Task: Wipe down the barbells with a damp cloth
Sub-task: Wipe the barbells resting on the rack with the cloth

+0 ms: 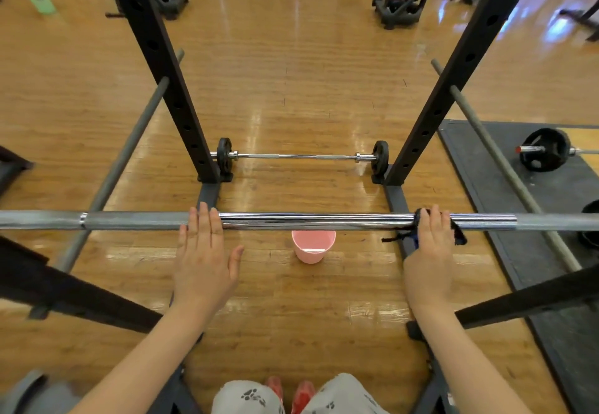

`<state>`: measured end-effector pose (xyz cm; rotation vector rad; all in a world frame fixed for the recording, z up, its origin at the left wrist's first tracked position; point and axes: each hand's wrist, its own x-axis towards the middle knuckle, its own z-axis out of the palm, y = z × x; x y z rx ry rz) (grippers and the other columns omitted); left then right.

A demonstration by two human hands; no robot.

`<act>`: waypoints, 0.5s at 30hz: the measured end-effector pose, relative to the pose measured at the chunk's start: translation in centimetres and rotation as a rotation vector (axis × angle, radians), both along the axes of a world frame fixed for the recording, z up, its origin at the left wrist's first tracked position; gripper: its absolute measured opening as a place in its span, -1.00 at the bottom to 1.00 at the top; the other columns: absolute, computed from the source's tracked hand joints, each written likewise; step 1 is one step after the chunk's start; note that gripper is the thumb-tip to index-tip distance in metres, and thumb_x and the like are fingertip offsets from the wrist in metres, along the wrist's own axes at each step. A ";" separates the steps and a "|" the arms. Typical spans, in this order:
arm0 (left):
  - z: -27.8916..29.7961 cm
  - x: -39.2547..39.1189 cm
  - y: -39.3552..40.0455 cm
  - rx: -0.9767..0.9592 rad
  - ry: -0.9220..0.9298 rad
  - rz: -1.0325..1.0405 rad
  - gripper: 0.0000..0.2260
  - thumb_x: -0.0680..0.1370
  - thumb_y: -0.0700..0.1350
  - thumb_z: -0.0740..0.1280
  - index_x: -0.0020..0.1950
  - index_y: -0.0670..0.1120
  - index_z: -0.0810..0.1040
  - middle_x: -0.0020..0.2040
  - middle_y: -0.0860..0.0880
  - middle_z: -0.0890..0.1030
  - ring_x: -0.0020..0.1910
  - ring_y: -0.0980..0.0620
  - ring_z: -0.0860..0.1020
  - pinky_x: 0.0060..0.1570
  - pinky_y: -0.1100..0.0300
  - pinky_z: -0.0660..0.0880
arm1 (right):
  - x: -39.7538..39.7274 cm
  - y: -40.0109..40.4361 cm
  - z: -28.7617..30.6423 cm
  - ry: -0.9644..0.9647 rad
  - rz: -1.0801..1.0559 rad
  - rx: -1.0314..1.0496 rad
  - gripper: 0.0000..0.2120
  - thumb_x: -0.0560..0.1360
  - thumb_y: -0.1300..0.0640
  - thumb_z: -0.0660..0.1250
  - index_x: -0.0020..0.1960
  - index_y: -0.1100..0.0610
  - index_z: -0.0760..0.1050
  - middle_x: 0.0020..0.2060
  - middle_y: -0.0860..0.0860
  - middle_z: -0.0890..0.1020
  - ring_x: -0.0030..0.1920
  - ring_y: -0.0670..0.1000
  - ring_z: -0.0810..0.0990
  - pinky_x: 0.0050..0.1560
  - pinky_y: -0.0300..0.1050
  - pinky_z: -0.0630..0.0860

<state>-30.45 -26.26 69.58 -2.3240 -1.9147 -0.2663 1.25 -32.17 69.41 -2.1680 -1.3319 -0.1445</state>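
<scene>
1. Two hands on one barbell (308,221), which lies horizontal across the rack, near the camera.
2. L hand (202,253): fingers straight, laid flat over the bar where the knurled section meets the polished centre; thumb spread out to the side. Grips nothing.
3. R hand (429,251): laid over a dark cloth (457,233) on the bar, fingers bent down over the top. Cloth wraps the bar under the palm; frayed ends hang down on both sides of the hand.
4. Pink bucket (313,246) stands on the wood floor (291,89), below the bar, between the hands.
5. 2nd barbell (301,156), w/ small black plates, lies on the floor between the two black rack uprights (162,73), beyond the bucket.
6. 3rd loaded bar (544,153) lies on a dark mat (486,167), R side, well apart from the bucket.
7. Bottom edge: patterned grey trousers, red footwear in part.
</scene>
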 end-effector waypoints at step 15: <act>-0.2 -0.8 0.2 0.026 -0.035 -0.040 -0.39 0.57 0.10 0.02 0.46 -0.33 0.23 0.45 -0.30 0.29 0.44 -0.24 0.27 0.41 -0.03 -0.01 | -15.1 3.5 1.0 -0.346 0.583 -0.070 -0.36 0.28 0.37 0.51 0.34 0.28 0.43 0.31 0.19 0.48 0.34 0.18 0.43 0.32 0.15 0.24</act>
